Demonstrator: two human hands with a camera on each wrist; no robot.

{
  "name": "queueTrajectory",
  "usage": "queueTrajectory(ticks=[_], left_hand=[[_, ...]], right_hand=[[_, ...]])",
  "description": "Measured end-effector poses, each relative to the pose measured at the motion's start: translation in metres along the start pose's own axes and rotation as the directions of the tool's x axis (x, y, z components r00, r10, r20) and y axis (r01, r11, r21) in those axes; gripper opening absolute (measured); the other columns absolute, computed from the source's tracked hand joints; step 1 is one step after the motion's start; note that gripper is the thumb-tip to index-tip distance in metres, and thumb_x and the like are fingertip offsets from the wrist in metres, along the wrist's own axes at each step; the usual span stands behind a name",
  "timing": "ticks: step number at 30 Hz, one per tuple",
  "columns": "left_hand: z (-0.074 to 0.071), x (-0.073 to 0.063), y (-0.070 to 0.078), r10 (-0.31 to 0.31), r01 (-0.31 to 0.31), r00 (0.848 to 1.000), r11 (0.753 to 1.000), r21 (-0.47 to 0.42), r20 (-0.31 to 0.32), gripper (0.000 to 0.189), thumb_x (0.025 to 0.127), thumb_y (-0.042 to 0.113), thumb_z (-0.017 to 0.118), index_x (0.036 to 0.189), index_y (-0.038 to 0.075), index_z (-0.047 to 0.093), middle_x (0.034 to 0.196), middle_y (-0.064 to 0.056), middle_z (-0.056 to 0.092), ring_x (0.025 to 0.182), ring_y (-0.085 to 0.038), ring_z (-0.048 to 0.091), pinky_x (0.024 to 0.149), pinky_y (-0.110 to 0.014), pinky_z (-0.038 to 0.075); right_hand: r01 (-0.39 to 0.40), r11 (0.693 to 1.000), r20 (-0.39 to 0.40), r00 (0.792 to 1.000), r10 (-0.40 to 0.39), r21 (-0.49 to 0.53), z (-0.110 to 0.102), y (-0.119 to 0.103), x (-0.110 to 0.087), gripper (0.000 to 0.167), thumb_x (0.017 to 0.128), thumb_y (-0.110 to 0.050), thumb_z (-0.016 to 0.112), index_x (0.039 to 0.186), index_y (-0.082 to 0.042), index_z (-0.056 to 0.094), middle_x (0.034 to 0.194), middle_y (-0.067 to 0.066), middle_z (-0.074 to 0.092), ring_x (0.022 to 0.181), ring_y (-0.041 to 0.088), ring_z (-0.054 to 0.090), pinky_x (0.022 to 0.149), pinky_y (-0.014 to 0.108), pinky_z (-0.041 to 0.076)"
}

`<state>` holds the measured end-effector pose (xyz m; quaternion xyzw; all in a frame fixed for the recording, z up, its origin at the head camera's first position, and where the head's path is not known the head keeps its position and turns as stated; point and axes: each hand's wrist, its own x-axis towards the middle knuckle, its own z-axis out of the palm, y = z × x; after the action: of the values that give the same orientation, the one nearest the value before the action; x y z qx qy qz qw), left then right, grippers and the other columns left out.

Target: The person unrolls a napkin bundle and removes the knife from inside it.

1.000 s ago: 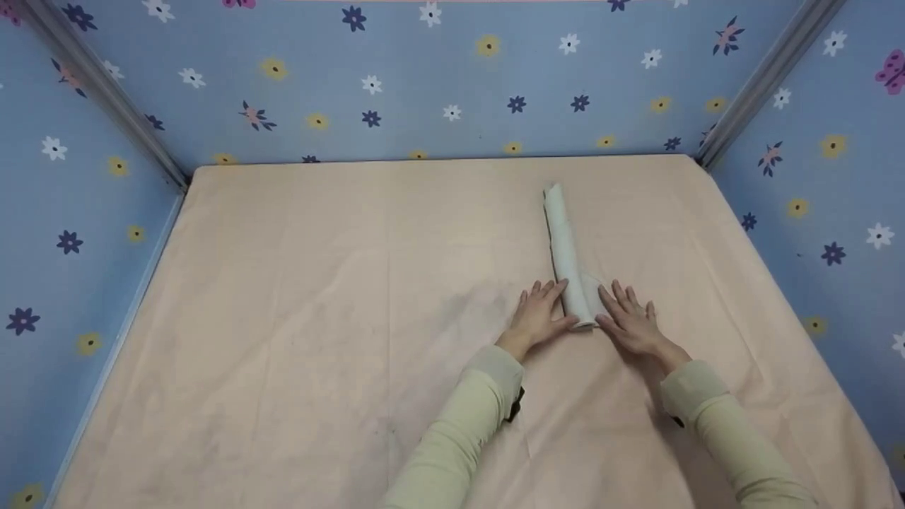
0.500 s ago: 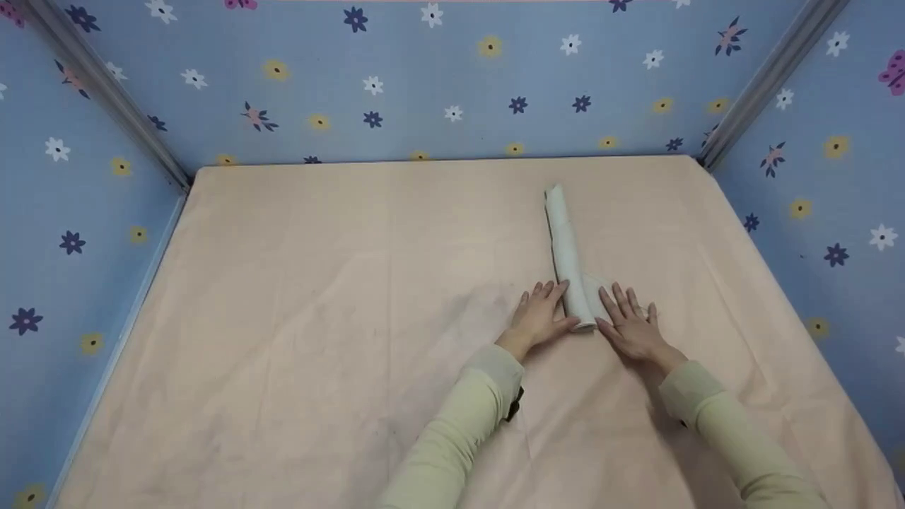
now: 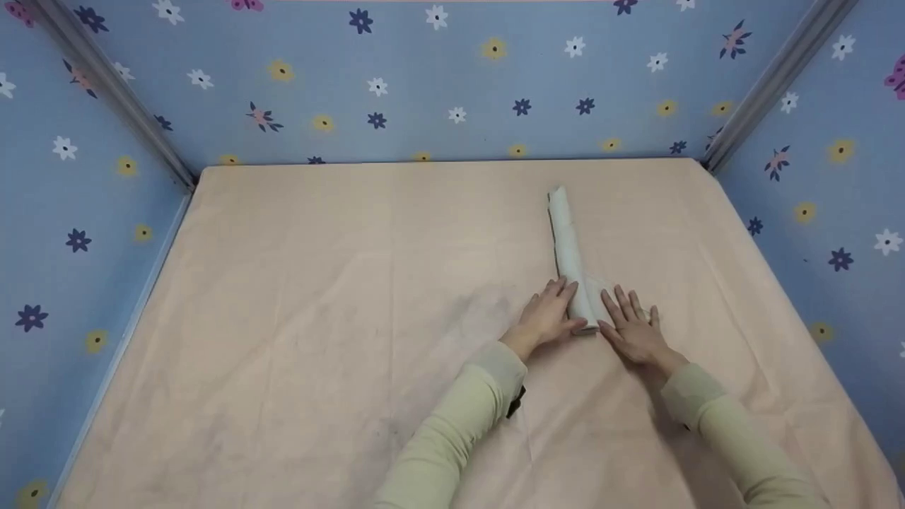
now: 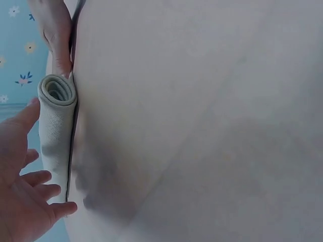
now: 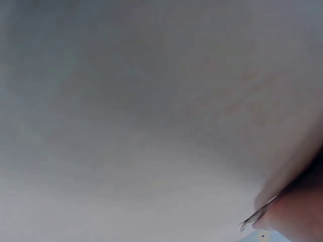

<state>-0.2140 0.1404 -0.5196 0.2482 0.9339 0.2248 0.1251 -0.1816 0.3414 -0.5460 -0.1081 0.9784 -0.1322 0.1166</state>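
Note:
A pale green-white towel (image 3: pixel 567 237), rolled into a long tube, lies lengthwise on the right half of the table. My left hand (image 3: pixel 543 316) rests against the near left side of the roll, its fingers extended along it. To the right, my right hand (image 3: pixel 638 336) lies flat, fingers spread, on the towel's thin unrolled flap, which it partly covers. In the left wrist view the rolled towel (image 4: pixel 56 133) shows its spiral end, with the left hand (image 4: pixel 20 176) beside it and the right hand (image 4: pixel 54 30) beyond. The right wrist view catches only part of the right hand (image 5: pixel 298 214).
A peach cloth (image 3: pixel 318 283) with faint creases covers the table. Blue flowered panels (image 3: pixel 438 78) stand at the back and both sides, with grey posts (image 3: pixel 778 92) at the corners.
My left hand has shifted slightly right, and its fingertips now reach onto the roll's edge. The right hand stays almost where it was. The head view has shifted a little.

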Motion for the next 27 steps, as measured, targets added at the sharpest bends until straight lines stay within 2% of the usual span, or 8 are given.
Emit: queueTrajectory(ticks=[6,11,27], left_hand=[[0.0,0.002,0.003,0.069,-0.07,0.997,0.996,0.05,0.015,0.071,0.083,0.053,0.047,0.141,0.018,0.025,0.147,-0.001,0.016,0.133,-0.018,0.012,0.104,-0.039,0.023],[0.002,0.004,0.004,0.102,-0.104,0.995,0.99,0.099,0.019,0.074,0.082,0.058,0.044,0.141,0.02,0.024,0.147,0.002,0.013,0.134,-0.018,0.009,0.104,-0.04,0.022],[0.01,0.013,0.01,0.118,-0.123,0.992,0.973,0.197,0.037,0.072,0.083,0.066,0.029,0.142,0.026,0.019,0.148,0.006,0.003,0.134,-0.017,0.0,0.104,-0.044,0.019]], right_hand=[[-0.003,1.0,0.0,1.0,0.003,-0.006,0.0,0.0,-0.001,0.064,0.094,-0.047,0.024,0.143,-0.008,0.008,0.147,0.018,-0.003,0.131,0.038,-0.008,0.095,0.063,-0.009],[-0.003,1.0,-0.008,1.0,0.003,-0.004,0.001,0.001,-0.001,0.064,0.094,-0.047,0.024,0.143,-0.008,0.009,0.147,0.017,-0.003,0.131,0.038,-0.008,0.095,0.063,-0.009],[0.015,1.0,-0.005,1.0,-0.015,-0.004,0.001,0.002,-0.001,0.065,0.094,-0.047,0.026,0.143,-0.009,0.008,0.147,0.018,-0.003,0.131,0.039,-0.008,0.095,0.063,-0.009]])
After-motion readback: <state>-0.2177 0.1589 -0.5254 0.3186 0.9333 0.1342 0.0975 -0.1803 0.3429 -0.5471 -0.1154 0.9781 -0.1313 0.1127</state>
